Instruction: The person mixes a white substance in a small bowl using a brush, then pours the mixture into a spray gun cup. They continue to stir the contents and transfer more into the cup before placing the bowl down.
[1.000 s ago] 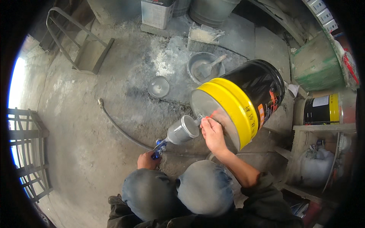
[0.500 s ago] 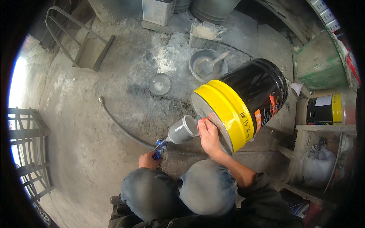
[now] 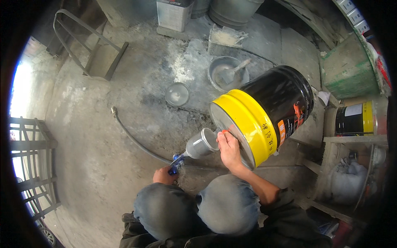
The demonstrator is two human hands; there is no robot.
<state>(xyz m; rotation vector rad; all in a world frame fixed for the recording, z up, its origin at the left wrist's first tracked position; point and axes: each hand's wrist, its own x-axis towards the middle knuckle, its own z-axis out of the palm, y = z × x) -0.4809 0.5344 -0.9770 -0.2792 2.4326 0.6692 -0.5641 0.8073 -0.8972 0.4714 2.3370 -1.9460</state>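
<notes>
My left hand (image 3: 164,176) is closed round the handle of a spray gun (image 3: 177,162) with a blue body. Its grey cup (image 3: 197,146) lies tilted, the rim turned toward a drum's end face. The drum (image 3: 273,111), black with a yellow band, leans over on its side to the right of the cup. My right hand (image 3: 230,152) pinches a small red-orange spout piece (image 3: 224,132) at the drum's end, just beside the cup rim. Whether liquid is flowing there cannot be made out.
On the floor a grey hose (image 3: 134,137) curves past the gun. A round lid (image 3: 177,94) and a basin (image 3: 217,70) with a scraper (image 3: 232,73) lie farther off. A metal-framed stand (image 3: 101,62) is at far left; a second drum (image 3: 353,119) and shelf (image 3: 326,165) stand right.
The whole view has shifted slightly, things sitting a little lower and to the right. Both hands keep their holds, and the cup and drum stay in nearly the same relation.
</notes>
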